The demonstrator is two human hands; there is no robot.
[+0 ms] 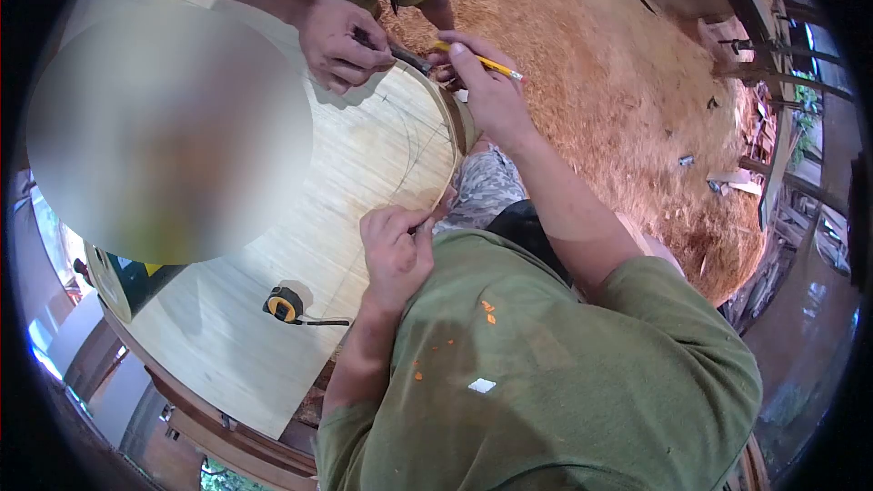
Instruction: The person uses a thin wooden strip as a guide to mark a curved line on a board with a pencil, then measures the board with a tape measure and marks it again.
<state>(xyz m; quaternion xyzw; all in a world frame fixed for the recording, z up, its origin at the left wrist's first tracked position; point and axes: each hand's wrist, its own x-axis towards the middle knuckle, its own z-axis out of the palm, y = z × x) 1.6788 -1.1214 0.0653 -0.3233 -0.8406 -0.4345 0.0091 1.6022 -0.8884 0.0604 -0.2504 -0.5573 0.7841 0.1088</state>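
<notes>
My right hand [488, 91] is closed round a yellow pencil [498, 67], at the far end of a pale wooden board [318, 209]. Its fingers are right beside a dark bar-like piece [411, 58], whose other end lies in a co-worker's hand [344, 45]. Below them a thin curved wooden strip [447, 109] follows the board's rounded edge, near pencil lines [414, 132]. My left hand [397, 250] rests at the board's near edge, fingers curled round a small dark thing I cannot make out.
On the board lies a black and yellow tape measure [284, 305] with its tape end out. A dark green item [135, 284] stands at the left edge. Wood shavings [600, 145] cover the ground. The co-worker stands at the top; a blurred patch hides part of the board.
</notes>
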